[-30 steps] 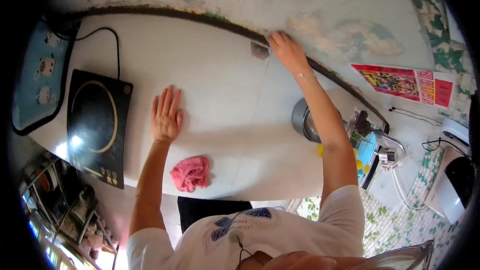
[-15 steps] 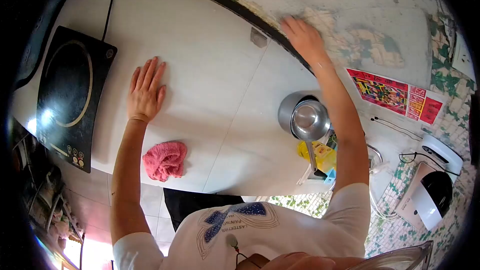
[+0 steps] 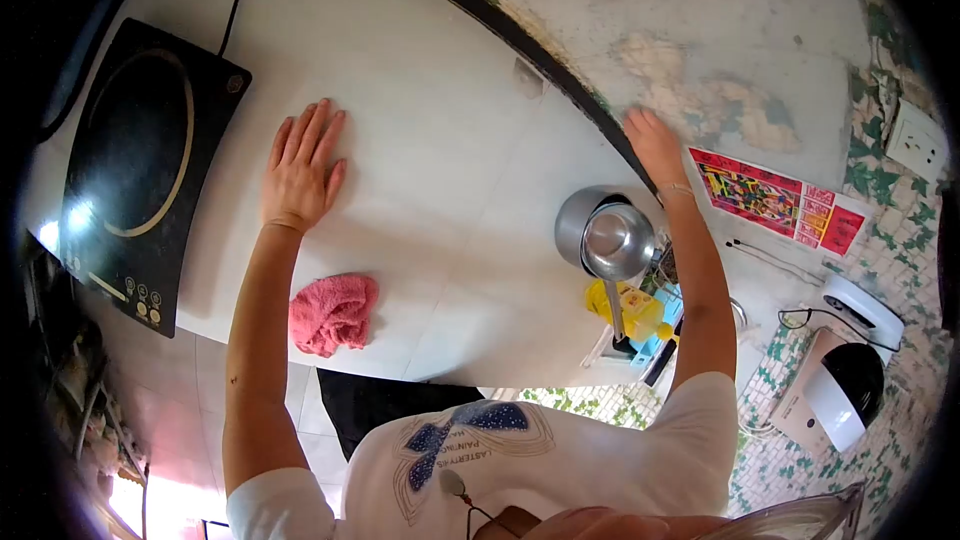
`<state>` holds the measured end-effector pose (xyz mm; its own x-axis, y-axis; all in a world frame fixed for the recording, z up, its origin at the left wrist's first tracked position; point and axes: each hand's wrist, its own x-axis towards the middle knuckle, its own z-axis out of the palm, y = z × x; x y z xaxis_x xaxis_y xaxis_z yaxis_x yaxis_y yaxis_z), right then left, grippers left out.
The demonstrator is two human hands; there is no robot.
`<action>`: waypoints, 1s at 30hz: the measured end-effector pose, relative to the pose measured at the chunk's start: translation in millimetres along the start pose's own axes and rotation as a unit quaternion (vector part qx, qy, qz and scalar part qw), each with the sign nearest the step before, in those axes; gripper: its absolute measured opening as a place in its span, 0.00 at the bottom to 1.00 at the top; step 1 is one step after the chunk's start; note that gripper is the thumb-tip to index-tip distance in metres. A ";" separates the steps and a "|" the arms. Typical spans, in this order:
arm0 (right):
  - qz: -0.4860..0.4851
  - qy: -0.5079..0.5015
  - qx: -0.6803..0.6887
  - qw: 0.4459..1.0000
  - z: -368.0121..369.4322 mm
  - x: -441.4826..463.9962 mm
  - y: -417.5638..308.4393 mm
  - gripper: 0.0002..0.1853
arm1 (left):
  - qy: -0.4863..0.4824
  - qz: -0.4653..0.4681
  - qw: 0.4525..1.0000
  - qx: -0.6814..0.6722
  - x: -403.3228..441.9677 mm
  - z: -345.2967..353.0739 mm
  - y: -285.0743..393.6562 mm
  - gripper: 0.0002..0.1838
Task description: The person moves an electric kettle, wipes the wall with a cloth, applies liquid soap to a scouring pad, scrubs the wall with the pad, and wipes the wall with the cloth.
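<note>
My left hand [image 3: 298, 172] lies flat on the pale countertop [image 3: 420, 200], fingers stretched out and thumb apart, with nothing in it. Below it, near the front edge, sits a crumpled pink cloth [image 3: 333, 315], untouched. At the back right, my right hand [image 3: 656, 148] rests by the dark strip [image 3: 570, 90] along the counter's back edge, against the wall. Its fingers point away from me and lie close together; I see nothing held. Beneath my right forearm stand a metal pot [image 3: 575, 225] and a smaller metal ladle or pan [image 3: 615, 240] set over it.
On the left stands a black induction cooktop [image 3: 130, 170] with its cord. A yellow bottle [image 3: 640, 308] and light-blue items lie beside the pot. A red printed sheet [image 3: 775, 195] is on the wall, with a socket [image 3: 915, 140] and a white-and-black device [image 3: 850, 395] to the right.
My right hand has moved right and toward me along the back edge, its blur gone. My left hand stays flat on the counter. The camera view has shifted slightly.
</note>
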<state>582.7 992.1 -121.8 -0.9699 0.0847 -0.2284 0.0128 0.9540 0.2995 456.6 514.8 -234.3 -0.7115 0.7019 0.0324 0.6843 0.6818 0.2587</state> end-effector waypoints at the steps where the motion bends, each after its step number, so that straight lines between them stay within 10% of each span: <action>1: -0.088 0.074 0.010 0.993 0.8 17.7 -11.6 0.09 | -0.002 0.004 1.000 0.003 1.3 0.3 1.1 0.30; 5: -0.139 0.208 0.047 0.967 -15.4 97.2 -81.3 0.08 | 0.017 0.003 1.000 0.013 0.7 -1.7 0.8 0.31; 13: 0.040 0.092 0.026 0.995 9.9 -30.2 5.1 0.08 | 0.040 0.011 0.999 -0.002 -1.6 8.1 -2.3 0.31; 25: -0.165 0.179 -0.056 0.968 12.6 70.6 -59.6 0.08 | 0.020 -0.001 1.000 0.006 -1.0 3.7 0.4 0.31; 28: -0.002 0.105 0.036 0.994 -18.6 49.2 -53.8 0.09 | 0.041 0.005 0.999 -0.007 -1.1 5.6 -0.5 0.30; 30: -0.112 0.194 -0.087 0.971 -52.7 18.9 -26.3 0.10 | 0.045 0.007 0.999 -0.014 -1.9 6.9 -1.2 0.30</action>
<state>551.2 953.5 -85.2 -0.9626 -0.2661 0.0511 -0.2172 0.8705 0.4416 458.2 514.0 -241.4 -0.7144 0.6891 0.1215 0.6901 0.6652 0.2851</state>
